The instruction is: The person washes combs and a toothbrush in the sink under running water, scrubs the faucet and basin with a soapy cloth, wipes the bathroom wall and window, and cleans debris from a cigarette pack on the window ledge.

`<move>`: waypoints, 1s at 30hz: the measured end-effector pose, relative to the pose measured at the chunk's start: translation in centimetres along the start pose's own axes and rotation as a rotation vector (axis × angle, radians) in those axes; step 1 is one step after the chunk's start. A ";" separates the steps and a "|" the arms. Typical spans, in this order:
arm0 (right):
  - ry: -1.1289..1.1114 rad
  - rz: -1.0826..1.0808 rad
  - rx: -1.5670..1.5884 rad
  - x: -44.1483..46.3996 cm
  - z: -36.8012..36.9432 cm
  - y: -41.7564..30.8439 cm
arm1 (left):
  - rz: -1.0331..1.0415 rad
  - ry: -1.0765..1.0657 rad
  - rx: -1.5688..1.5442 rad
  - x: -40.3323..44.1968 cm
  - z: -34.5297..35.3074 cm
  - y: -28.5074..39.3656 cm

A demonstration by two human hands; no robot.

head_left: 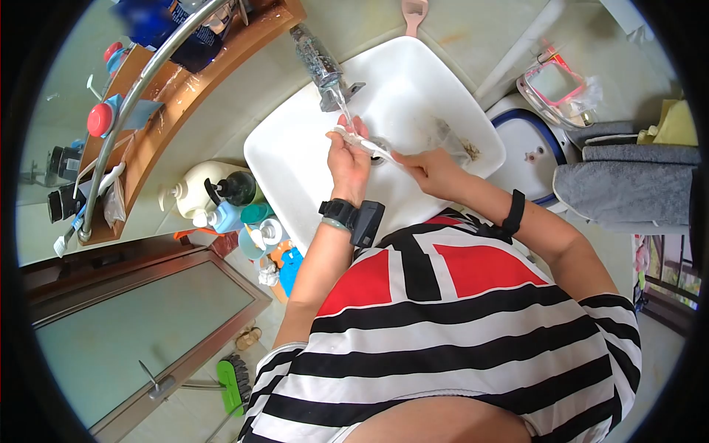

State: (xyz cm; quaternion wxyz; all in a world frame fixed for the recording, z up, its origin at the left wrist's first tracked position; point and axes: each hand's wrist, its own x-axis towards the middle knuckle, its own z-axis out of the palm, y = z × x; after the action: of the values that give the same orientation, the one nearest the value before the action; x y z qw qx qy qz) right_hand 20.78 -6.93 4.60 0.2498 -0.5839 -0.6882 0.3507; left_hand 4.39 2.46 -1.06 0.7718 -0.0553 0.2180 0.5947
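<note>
Water runs from the faucet [330,90] onto my left hand [348,159], which is palm up over the white sink [295,159]. Between its thumb and fingers lies the far end of a slim white object [373,150], wet and too small to name for certain. My right hand [437,174] pinches the near end of that object. Both hands are above the drain, partly covering it. Toward the right inside the basin is a clear, crumpled plastic-like piece [445,139] with brown bits beside it.
Several bottles, including a cream pump bottle [199,188] and a dark one [236,189], stand left of the sink. A wooden shelf [185,96] with a metal rail curves above. At right are a toilet [528,151], a basket [554,92] and grey towels [624,188].
</note>
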 end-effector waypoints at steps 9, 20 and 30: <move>-0.012 -0.084 -0.177 -0.7 -0.5 0.1 | -0.001 0.034 0.051 -0.5 0.1 -0.9; -0.073 -0.108 -0.388 0.9 -0.2 -1.2 | -0.012 -0.001 0.059 -1.1 1.3 -0.6; -0.029 -0.117 -0.455 2.6 0.7 -1.3 | -0.063 -0.019 0.220 -1.1 1.0 -1.0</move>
State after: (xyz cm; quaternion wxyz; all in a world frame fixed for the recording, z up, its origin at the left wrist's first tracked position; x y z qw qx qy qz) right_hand 18.96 -4.57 4.99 0.1215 -0.5792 -0.7858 0.1798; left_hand 5.33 1.56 0.08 0.7935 0.0284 0.2729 0.5432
